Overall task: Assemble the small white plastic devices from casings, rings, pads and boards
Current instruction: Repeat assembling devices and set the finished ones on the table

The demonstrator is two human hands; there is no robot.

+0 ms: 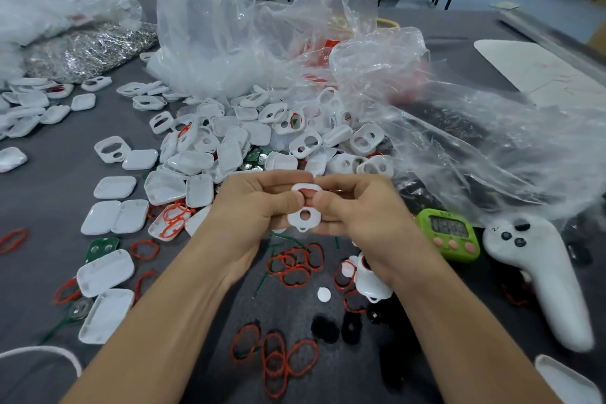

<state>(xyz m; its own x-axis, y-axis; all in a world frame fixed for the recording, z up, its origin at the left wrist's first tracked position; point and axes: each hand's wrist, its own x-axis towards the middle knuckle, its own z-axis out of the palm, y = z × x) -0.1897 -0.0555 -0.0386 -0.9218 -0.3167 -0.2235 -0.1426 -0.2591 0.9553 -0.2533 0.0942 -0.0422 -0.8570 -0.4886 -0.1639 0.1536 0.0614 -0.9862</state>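
Closest in, loose red rings [273,361] lie scattered on the grey table [49,200]. Just past them are black pads [324,328] and one small white disc [324,294].

Both forearms reach in from the bottom edge and meet over the middle. There the left hand [259,207] and the right hand [357,210] share one white casing [294,221], apparently held clear of the table. Each grip is clamped on it, fingers curled behind and both thumbs pressed side by side on the bridge between its two openings.

The casing sits dead centre, no nearer one hand than the other. Its long axis runs away from the person, with the little tab at the near end and the larger opening at the far end. A trace of red shows at that far opening, so this looks like a ring being seated. If so, the next move would be thumbs working round the rim along that axis.

A second casing [370,285] lies under the right wrist. Off right are a green timer [449,234] and a white controller [537,275]. Further out comes the heap of casings [229,147], with green boards [254,157] poking through. Behind that are the crumpled clear bags [229,26].
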